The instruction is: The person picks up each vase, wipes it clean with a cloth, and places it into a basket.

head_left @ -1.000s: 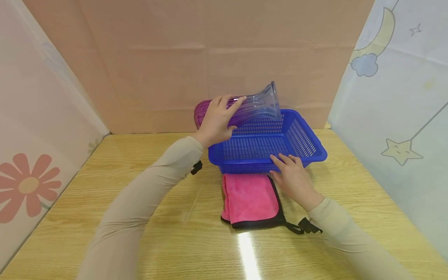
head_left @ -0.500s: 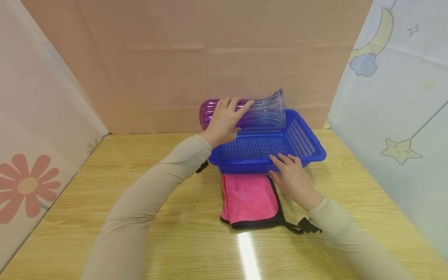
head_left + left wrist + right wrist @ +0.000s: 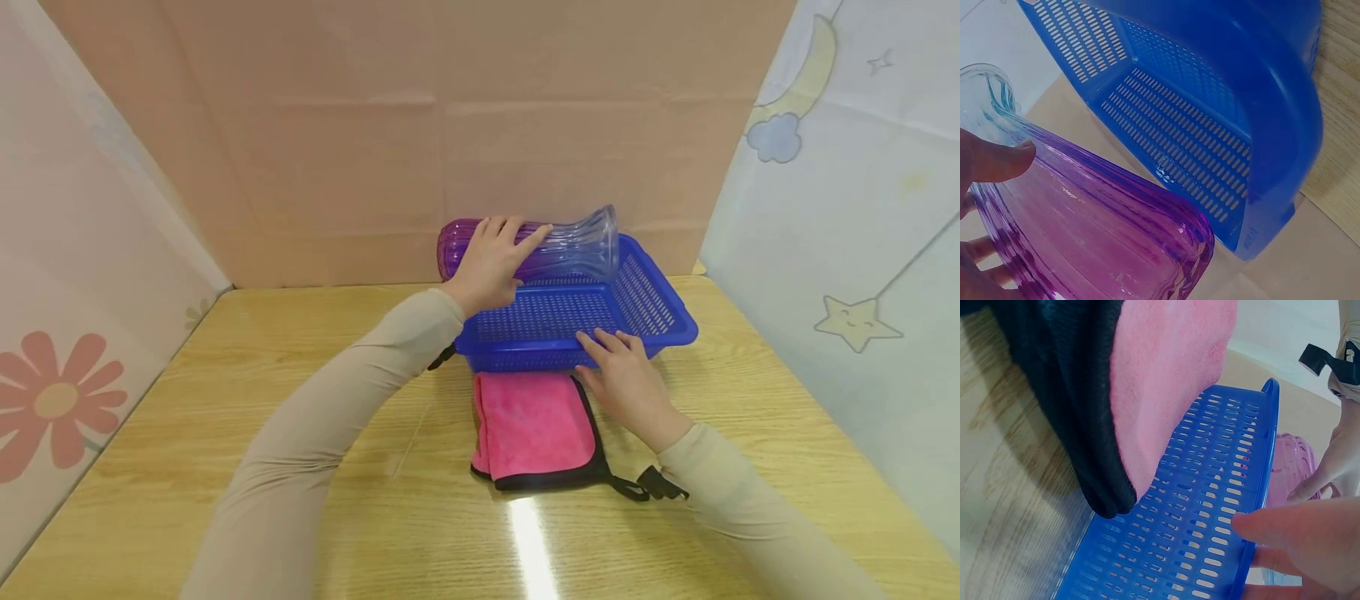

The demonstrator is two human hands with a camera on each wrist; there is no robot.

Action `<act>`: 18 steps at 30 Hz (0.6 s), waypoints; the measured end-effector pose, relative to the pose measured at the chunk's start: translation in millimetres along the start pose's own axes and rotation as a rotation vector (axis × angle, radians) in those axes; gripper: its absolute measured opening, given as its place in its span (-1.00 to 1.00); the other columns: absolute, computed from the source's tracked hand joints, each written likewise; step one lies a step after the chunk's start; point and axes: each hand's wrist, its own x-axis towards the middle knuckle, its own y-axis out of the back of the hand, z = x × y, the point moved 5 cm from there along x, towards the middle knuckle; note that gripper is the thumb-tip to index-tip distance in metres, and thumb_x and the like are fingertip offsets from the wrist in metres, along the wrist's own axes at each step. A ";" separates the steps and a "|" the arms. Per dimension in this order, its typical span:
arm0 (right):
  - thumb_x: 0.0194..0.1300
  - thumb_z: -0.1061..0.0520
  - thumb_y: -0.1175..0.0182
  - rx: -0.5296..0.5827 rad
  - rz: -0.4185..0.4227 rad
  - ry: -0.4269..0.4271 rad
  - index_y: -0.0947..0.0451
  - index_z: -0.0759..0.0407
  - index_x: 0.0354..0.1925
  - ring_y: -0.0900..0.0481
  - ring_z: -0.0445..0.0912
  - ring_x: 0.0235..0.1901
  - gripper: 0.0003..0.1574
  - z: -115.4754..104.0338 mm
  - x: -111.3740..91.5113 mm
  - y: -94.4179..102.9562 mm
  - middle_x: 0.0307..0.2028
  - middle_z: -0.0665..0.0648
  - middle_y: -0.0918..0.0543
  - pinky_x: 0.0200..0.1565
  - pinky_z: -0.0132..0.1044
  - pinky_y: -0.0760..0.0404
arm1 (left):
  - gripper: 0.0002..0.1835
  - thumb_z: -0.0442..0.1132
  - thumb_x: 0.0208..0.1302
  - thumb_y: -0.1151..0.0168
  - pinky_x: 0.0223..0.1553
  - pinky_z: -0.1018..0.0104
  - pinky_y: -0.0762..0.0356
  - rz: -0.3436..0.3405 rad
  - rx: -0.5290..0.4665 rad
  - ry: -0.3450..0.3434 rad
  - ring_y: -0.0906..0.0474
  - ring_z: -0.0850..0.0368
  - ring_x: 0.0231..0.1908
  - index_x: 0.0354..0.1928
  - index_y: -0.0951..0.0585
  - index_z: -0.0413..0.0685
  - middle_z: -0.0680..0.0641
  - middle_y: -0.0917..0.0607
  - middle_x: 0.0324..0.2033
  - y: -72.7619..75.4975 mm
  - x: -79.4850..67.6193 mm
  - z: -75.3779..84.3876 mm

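Lying sideways in my left hand (image 3: 491,265) is a ribbed glass vase (image 3: 573,248), purple at its base and pale blue at its flared mouth. In the left wrist view the thumb lies along one side of the vase (image 3: 1097,219) and the other fingers wrap the opposite side. The vase is over the back left part of a blue slotted plastic basket (image 3: 573,344), its mouth pointing right. My right hand (image 3: 630,387) holds the basket's near rim; in the right wrist view its thumb is against the outer wall and its fingers reach over the rim.
A folded pink cloth (image 3: 536,425) with black edging and a hanging loop lies in front of the basket on the wooden table (image 3: 187,467). Behind the basket stands a plain peach backdrop (image 3: 337,167); patterned panels flank both sides.
My left hand has moved slightly right and down with the vase, which has levelled from a tilt with its mouth raised. The right hand and basket have stayed in place.
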 end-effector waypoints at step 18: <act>0.15 0.10 -0.27 -0.009 0.030 0.019 -0.49 0.31 0.10 -0.52 0.23 0.07 -0.44 -3.0 -2.1 1.0 0.00 0.40 -0.60 0.16 0.11 -0.37 | -0.15 -0.16 0.15 -0.26 0.45 0.00 -0.01 -0.050 -0.007 0.000 -0.14 -0.10 0.32 0.44 -0.05 0.22 -0.14 -0.28 0.28 -12.7 17.1 2.3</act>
